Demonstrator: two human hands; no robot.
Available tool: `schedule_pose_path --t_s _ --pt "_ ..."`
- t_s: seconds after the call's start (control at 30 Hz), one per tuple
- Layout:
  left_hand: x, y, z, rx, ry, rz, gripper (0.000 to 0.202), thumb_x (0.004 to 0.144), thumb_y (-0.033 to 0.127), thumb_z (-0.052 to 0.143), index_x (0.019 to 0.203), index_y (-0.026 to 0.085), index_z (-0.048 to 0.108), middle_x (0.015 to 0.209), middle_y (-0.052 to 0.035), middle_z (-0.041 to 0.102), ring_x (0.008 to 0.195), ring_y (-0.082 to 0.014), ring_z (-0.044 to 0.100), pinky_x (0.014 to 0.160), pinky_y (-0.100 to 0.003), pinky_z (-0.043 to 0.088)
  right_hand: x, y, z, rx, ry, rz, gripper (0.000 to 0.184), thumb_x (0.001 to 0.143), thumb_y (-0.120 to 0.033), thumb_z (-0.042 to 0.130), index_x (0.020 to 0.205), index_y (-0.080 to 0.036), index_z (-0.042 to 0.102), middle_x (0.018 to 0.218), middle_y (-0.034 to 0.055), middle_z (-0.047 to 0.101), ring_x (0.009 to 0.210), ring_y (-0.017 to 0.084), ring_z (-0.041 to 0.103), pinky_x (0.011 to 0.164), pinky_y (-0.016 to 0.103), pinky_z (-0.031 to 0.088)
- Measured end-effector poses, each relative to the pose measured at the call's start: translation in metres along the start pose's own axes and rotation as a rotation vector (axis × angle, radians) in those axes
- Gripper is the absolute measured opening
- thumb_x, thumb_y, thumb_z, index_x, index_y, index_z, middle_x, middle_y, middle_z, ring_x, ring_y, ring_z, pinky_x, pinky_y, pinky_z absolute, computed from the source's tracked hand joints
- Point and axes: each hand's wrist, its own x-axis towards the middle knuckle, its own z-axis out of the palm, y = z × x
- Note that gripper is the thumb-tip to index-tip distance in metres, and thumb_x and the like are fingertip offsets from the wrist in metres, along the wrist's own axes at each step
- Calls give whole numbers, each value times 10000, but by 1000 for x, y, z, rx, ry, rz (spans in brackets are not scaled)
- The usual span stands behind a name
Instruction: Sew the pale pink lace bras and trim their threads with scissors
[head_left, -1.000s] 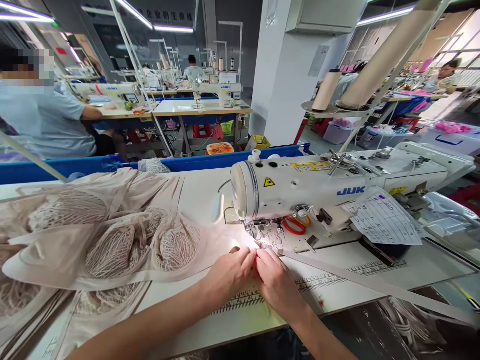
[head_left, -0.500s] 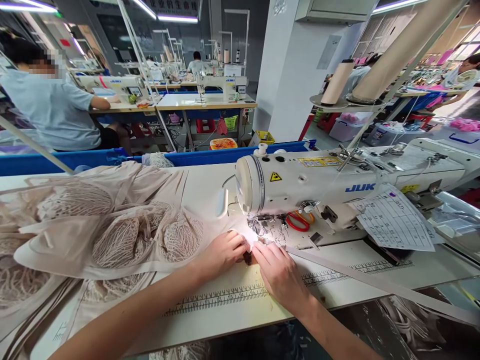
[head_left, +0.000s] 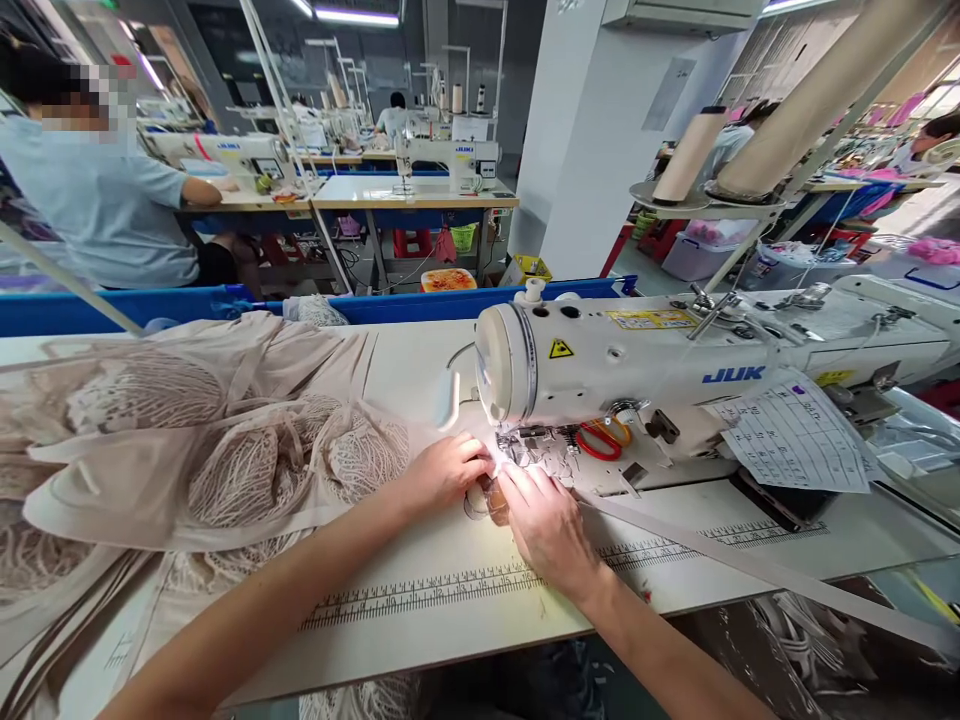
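My left hand (head_left: 450, 468) is closed at the needle of a white sewing machine (head_left: 652, 350), its fingertips pinching pale beige fabric (head_left: 420, 435). Close beside it, my right hand (head_left: 546, 520) presses its bunched fingers on the fabric at the same spot. The fingers partly hide what lies under the needle. A long beige strip (head_left: 697, 542) comes in from the lower right and runs behind my right fingers. Left of the hands, a heap of beige garments with lace (head_left: 247, 475) connects to the work.
Scissors with red handles (head_left: 600, 440) lie under the machine arm. A written paper sheet (head_left: 799, 432) hangs at the right above a dark flat object (head_left: 780, 500). A ruler scale (head_left: 420, 595) runs along the table front. Thread cones (head_left: 690, 155) stand behind; a co-worker (head_left: 97, 200) sits at left.
The view has shifted slightly. Both hands stay at the needle, moved a little away from me, and more of the round plate in front of it shows.
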Motion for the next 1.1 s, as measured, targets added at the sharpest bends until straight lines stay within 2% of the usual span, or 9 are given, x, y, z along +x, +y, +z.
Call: schedule_pose_path --t_s 0.4,0.77,0.93,1.1 --pt "-1 -3 -1 -41 19 16 282 1006 204 413 1082 146 678 1038 -98 676 923 -203 588 756 -303 497 0 1 -2 60 4 10 407 846 -4 410 1189 -99 607 1142 129 656 932 286 563 729 413 489" --pt "1 -6 -3 -38 12 82 285 981 168 403 1093 127 662 1061 -111 667 921 -218 584 741 -326 502 1 -1 -2 33 16 35 354 853 -30 440 1146 -118 618 1053 106 652 913 253 537 726 370 446" --pt "1 -17 -1 0 58 103 279 964 131 411 1091 141 659 1043 -119 664 935 -223 585 739 -331 514 1 -2 -2 29 12 45 339 844 -33 466 1135 -114 619 1055 108 652 896 256 538 724 367 435" --pt "1 -38 5 -8 58 66 268 941 110 445 1083 153 668 1100 -110 652 988 -219 594 822 -351 524 0 -2 -3 39 -7 53 361 835 -26 467 1146 -118 626 1092 115 662 901 272 559 715 385 458"
